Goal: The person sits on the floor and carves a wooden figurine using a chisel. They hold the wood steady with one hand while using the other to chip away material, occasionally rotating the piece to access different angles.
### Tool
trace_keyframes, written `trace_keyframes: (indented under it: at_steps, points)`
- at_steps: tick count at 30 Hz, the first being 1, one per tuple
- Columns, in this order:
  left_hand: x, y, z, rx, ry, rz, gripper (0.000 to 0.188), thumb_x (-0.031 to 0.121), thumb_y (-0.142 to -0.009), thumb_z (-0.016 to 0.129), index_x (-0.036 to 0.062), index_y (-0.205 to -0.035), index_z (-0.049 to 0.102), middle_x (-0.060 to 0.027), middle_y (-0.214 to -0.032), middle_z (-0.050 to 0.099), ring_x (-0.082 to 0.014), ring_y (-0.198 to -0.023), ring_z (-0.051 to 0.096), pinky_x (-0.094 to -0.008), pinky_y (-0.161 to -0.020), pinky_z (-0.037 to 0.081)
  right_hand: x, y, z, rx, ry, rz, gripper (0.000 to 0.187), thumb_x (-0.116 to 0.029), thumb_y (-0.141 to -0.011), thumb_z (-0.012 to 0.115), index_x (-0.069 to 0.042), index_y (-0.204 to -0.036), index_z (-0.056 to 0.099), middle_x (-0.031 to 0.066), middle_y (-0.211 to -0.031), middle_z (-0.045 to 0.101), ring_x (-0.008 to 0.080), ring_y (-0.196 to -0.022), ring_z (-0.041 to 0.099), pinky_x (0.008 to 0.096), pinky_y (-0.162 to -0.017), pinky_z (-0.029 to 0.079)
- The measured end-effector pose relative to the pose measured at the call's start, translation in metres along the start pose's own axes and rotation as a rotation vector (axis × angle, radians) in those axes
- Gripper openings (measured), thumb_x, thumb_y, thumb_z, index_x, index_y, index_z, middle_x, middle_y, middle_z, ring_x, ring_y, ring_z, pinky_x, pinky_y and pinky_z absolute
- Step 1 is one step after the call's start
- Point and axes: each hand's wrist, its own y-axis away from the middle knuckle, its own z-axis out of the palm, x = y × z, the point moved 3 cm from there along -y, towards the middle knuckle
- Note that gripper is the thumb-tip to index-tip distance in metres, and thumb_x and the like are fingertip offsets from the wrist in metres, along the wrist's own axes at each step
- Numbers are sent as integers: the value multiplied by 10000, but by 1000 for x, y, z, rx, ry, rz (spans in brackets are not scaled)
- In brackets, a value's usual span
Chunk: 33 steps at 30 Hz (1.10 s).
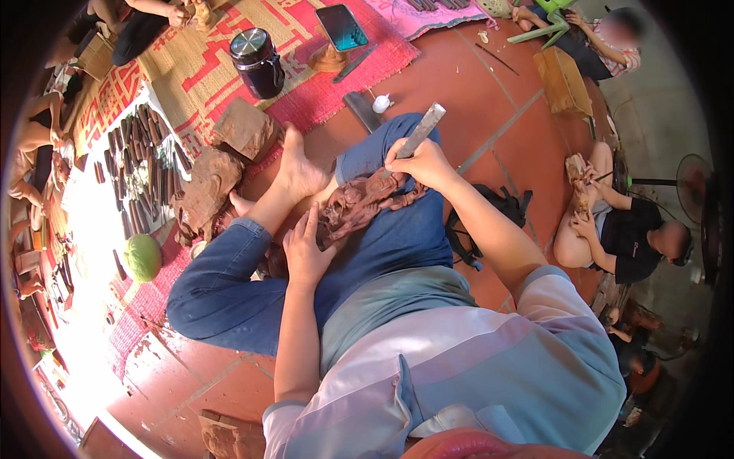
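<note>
A reddish-brown wood carving point(359, 200) with deep, intricate relief lies across my lap, over my crossed legs in blue jeans. My left hand point(306, 256) holds its near left end, index finger stretched along it and thumb apart. My right hand point(419, 162) is closed round a long grey bar-shaped tool point(425, 126), which tilts up and to the right. The tool's lower end meets the carving's upper right part; its tip is hidden by my fingers and the carving.
Left of my feet are rough wood blocks point(243, 130), many dark-handled tools point(145, 168) on a white sheet, and a green melon point(142, 257). Ahead stand a dark flask point(258, 65) and a phone point(342, 27). A black strap point(489, 218) lies right; people work around, one near a fan point(696, 187).
</note>
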Motion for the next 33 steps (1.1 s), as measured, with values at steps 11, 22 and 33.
trace_keyframes:
  at_steps: [11,22,33]
  points:
    - [1,1,-4,4,21,-7,746,250,-772,755,122,-1431,429,-172,-1312,530,-310,-1198,523,-424,-1023,379,0,-15,-18,96,1,30,84,-39,-767,713,-40,-836,666,39,-726,675,98,-663,651,238,-586,492]
    - [20,-32,-36,11,1101,-441,410,218,-977,563,-43,-1294,547,-66,-1176,611,-145,-1082,552,-284,-955,430,-63,16,84,-637,143,-188,180,-182,-901,611,-10,-950,603,90,-710,630,171,-593,640,302,-564,495]
    - [27,-17,-19,-98,839,-417,464,314,-923,636,40,-1289,551,-60,-1074,597,-141,-906,582,-273,-779,459,-61,19,72,-679,-135,-92,161,-168,-925,617,-15,-973,619,66,-724,648,131,-621,642,261,-582,518]
